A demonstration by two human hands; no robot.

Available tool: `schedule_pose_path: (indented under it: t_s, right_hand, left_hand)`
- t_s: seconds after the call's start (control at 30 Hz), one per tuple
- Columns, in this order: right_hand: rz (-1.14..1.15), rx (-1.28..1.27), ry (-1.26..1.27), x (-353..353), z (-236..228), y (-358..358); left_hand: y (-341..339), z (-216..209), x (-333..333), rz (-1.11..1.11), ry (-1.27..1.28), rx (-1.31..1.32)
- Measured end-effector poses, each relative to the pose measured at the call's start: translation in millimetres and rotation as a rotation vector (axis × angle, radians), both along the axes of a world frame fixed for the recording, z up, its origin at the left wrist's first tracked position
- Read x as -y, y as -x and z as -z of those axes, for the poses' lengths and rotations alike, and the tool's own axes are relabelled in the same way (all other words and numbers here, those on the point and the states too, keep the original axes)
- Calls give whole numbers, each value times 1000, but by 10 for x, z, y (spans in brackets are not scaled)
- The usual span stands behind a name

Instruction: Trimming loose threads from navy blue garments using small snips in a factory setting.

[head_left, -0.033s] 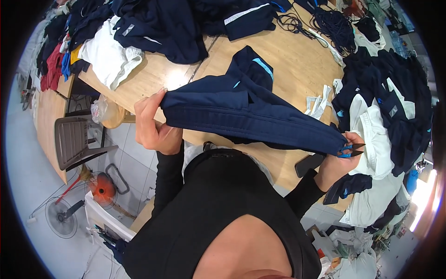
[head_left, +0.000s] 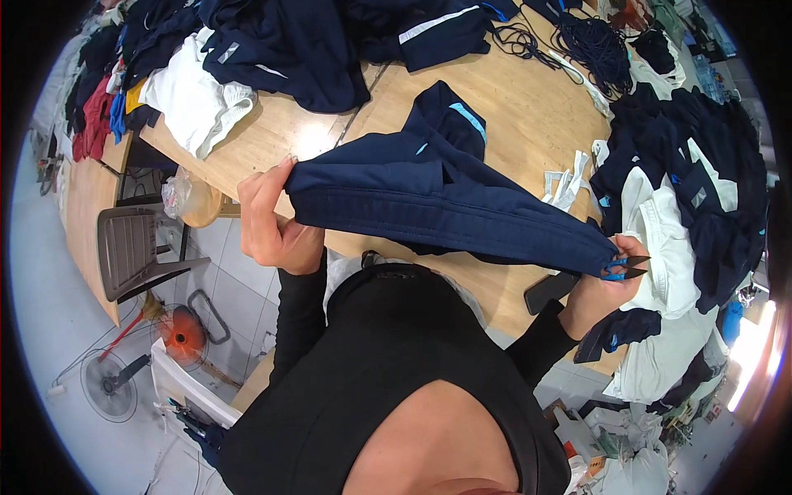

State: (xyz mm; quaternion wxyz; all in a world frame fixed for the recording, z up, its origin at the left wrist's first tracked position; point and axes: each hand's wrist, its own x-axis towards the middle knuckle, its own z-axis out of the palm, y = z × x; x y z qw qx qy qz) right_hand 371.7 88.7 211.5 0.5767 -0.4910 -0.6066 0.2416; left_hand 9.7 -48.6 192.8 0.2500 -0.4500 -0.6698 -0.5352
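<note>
A navy blue garment (head_left: 429,198) with light blue trim is stretched between both hands above the wooden table (head_left: 528,107). My left hand (head_left: 272,223) grips its left end, thumb on top of the fabric. My right hand (head_left: 598,293) pinches the narrow right end and also holds small blue-handled thread snips (head_left: 625,267), blades pointing right. The garment's upper part rests folded on the table.
Heaps of navy and white clothes (head_left: 693,190) lie at the right, more at the top left (head_left: 272,41). Dark blue cords (head_left: 594,41) and white fabric strips (head_left: 565,186) lie on the table, as does a dark phone (head_left: 551,291). A grey chair (head_left: 128,247) and a fan (head_left: 111,384) stand at the left.
</note>
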Motion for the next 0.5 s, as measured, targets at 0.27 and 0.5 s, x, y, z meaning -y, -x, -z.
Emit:
schedule_pose_path:
  t_s: [0.27,0.5]
  right_hand:
    - [90,21,-46,-27,24,-88]
    - [141,20,-74,-55,17,-96]
  left_hand:
    - [-5,-102,0,-69,-29,-128]
    - [14,-138,11,-67,-21,-158]
